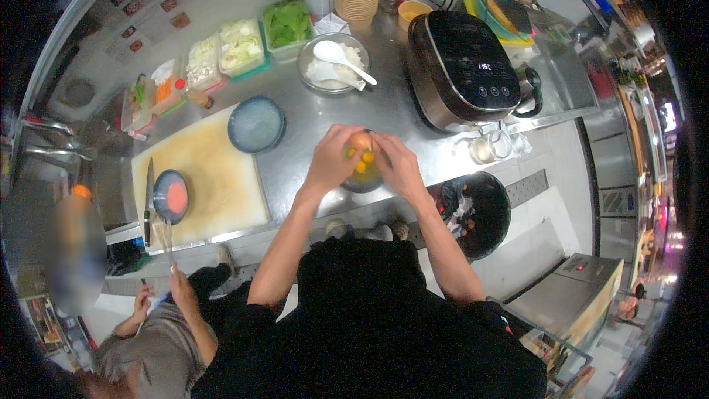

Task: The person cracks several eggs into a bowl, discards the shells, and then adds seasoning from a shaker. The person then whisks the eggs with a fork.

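Between the fingertips of my left hand [331, 158] and my right hand [397, 163] is a brown egg [360, 141]. Both hands hold it directly over a bowl [363, 185] near the front edge of the steel counter. Several yellow yolks [361, 167] lie in clear egg white in that bowl. My fingers and the egg cover the bowl's far side. Whether the shell is cracked open is too blurred to tell.
Left lie a cutting board [221, 188], a blue plate [256, 124], a knife [148, 199] and a small bowl [160, 191]. A co-worker's hand [183, 288] holds a whisk [167, 244]. Behind stand a rice bowl [306, 75] and a cooker [465, 61]. A black bin [493, 221] is below right.
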The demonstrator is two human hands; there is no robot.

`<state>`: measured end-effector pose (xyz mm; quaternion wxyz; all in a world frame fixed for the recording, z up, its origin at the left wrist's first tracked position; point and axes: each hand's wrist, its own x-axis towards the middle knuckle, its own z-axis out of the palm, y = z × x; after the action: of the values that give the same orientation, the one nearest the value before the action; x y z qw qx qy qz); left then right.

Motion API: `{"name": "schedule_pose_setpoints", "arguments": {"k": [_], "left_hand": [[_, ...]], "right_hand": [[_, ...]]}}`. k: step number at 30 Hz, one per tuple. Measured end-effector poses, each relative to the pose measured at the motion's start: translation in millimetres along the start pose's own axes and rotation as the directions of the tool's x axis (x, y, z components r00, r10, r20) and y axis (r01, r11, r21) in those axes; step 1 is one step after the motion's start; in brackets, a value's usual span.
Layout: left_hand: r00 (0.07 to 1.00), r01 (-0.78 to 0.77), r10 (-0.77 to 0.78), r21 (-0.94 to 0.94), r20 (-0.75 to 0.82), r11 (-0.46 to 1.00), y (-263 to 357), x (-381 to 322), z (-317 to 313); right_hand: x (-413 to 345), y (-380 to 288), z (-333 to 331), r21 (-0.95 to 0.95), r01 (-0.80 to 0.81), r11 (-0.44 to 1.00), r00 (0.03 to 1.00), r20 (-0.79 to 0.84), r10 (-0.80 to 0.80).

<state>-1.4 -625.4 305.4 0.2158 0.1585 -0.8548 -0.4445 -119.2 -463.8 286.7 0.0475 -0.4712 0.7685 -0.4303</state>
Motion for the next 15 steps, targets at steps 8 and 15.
{"name": "schedule_pose_setpoints", "arguments": {"k": [8,15], "left_hand": [[0.983,0.185,-0.185,-0.073,-0.002,0.980,9.7,-9.5,16.1],[0.902,0.275,-0.394,-0.468,-0.177,0.840,-28.5,-43.6,26.9]], "right_hand": [[-22.9,26.2,27.2,0.793,-0.567,0.224,0.763,0.402,0.506],[-81.5,17.1,-38.3,0.971,-0.189,-0.147,0.804,0.239,0.544]]}}
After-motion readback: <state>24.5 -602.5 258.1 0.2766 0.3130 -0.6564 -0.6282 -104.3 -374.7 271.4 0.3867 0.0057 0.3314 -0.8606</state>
